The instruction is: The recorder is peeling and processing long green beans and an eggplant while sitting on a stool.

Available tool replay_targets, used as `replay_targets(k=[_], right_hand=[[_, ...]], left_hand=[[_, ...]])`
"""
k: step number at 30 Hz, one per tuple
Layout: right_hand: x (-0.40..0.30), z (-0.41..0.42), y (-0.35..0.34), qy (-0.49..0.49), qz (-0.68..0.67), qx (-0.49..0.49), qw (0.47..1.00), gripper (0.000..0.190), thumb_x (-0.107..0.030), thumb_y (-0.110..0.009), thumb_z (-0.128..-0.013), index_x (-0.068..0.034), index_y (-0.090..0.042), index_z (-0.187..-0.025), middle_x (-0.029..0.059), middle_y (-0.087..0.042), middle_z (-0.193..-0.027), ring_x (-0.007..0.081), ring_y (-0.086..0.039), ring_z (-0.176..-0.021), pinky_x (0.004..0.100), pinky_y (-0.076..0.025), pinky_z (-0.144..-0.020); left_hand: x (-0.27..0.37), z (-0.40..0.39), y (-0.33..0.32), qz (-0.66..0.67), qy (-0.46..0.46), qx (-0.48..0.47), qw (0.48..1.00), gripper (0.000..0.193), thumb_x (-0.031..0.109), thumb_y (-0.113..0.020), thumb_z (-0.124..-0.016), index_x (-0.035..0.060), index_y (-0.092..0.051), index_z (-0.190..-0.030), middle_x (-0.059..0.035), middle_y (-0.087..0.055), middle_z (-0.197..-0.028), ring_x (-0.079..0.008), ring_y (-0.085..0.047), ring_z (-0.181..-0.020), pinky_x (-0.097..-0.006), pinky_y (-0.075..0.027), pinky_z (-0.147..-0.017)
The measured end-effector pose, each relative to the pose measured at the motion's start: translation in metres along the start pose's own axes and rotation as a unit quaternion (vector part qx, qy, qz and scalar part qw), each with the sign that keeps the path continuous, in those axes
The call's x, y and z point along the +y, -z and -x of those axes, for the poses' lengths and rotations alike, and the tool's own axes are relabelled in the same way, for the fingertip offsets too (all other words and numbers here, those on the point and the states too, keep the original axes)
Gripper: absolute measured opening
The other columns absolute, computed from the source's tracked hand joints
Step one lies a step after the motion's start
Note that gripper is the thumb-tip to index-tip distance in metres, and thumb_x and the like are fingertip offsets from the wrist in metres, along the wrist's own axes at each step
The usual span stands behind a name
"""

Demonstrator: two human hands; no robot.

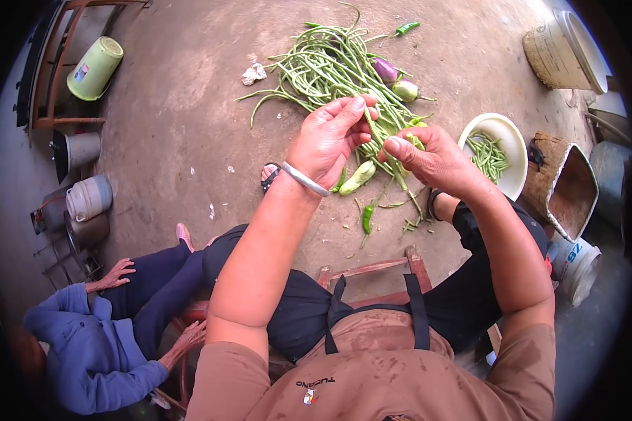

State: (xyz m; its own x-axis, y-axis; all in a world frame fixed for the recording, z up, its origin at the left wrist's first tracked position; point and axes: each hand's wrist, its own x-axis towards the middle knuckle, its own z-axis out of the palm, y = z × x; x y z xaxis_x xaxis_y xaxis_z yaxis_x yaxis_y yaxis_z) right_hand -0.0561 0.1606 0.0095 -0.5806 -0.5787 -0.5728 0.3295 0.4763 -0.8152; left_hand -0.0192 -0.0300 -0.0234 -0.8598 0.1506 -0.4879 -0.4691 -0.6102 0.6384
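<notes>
My left hand (334, 134), with a silver bangle at its wrist, pinches a long green bean (371, 126) between thumb and fingers. My right hand (421, 158) is closed on short green bean pieces (415, 141), whose ends show above the curled fingers. Below both hands a heap of long green beans (321, 68) lies on the concrete floor. Two purple-and-green eggplants (384, 70) rest at the heap's right side. A pale green cucumber-like vegetable (358, 178) and a green chili pepper (367, 218) lie nearer me. To the right, a white bowl (517, 158) holds cut bean pieces (487, 157).
A wicker basket (540, 173) and a white bucket (574, 268) stand at the right, with a large tub (553, 55) beyond. Another person (100, 347) sits close at my left. A green bucket (95, 68) is at the far left. A wooden stool (418, 268) is between my legs.
</notes>
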Motion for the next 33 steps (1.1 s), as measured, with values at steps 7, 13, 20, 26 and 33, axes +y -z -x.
replay_targets(k=[7,13,20,26,33], right_hand=[[0.015,-0.010,-0.016,0.347,0.217,0.129,0.903,0.020,-0.023,-0.067,-0.083,-0.003,-0.062,-0.079,0.0091,-0.053,-0.060,0.0219,-0.054,-0.053,0.0349,-0.041,-0.050],[-0.008,0.011,-0.019,0.379,0.276,0.064,0.881,0.012,-0.013,-0.068,-0.079,-0.005,-0.060,-0.081,0.0075,-0.055,-0.066,0.0258,-0.057,-0.059,0.0367,-0.045,-0.054],[-0.006,0.007,0.004,0.055,-0.077,0.103,0.990,0.021,-0.022,-0.053,-0.094,-0.003,-0.054,-0.088,0.0006,-0.054,-0.071,0.0071,-0.049,-0.066,0.0256,-0.042,-0.059],[0.006,0.001,0.012,0.088,0.038,0.080,0.992,0.029,-0.032,-0.057,-0.092,-0.003,-0.058,-0.090,-0.0019,-0.052,-0.070,0.0061,-0.046,-0.066,0.0251,-0.040,-0.059],[0.013,-0.004,0.004,0.146,0.074,0.078,0.983,0.029,-0.033,-0.066,-0.085,-0.004,-0.063,-0.085,0.0041,-0.055,-0.066,0.0100,-0.049,-0.065,0.0293,-0.042,-0.059]], left_hand=[[-0.005,0.002,0.011,0.033,0.036,0.034,0.998,0.022,0.018,-0.053,-0.093,0.0023,-0.060,-0.108,-0.0016,-0.064,-0.088,-0.0084,-0.058,-0.076,-0.0214,-0.047,-0.069],[-0.008,-0.002,0.021,0.042,0.039,0.085,0.995,0.023,0.017,-0.052,-0.094,0.0033,-0.058,-0.110,-0.0020,-0.064,-0.091,-0.0093,-0.059,-0.078,-0.0232,-0.048,-0.071],[-0.003,0.006,0.009,0.048,0.037,-0.032,0.998,0.026,0.020,-0.047,-0.096,0.0047,-0.057,-0.114,0.0000,-0.062,-0.089,-0.0096,-0.056,-0.082,-0.0248,-0.043,-0.076],[-0.007,0.006,-0.004,0.033,0.045,-0.069,0.996,0.026,0.018,-0.049,-0.095,0.0036,-0.057,-0.114,0.0004,-0.060,-0.089,-0.0083,-0.053,-0.079,-0.0241,-0.042,-0.076],[-0.012,0.010,-0.013,0.014,0.050,-0.031,0.998,0.026,0.017,-0.051,-0.094,0.0042,-0.055,-0.116,0.0008,-0.059,-0.089,-0.0079,-0.052,-0.078,-0.0232,-0.042,-0.074]])
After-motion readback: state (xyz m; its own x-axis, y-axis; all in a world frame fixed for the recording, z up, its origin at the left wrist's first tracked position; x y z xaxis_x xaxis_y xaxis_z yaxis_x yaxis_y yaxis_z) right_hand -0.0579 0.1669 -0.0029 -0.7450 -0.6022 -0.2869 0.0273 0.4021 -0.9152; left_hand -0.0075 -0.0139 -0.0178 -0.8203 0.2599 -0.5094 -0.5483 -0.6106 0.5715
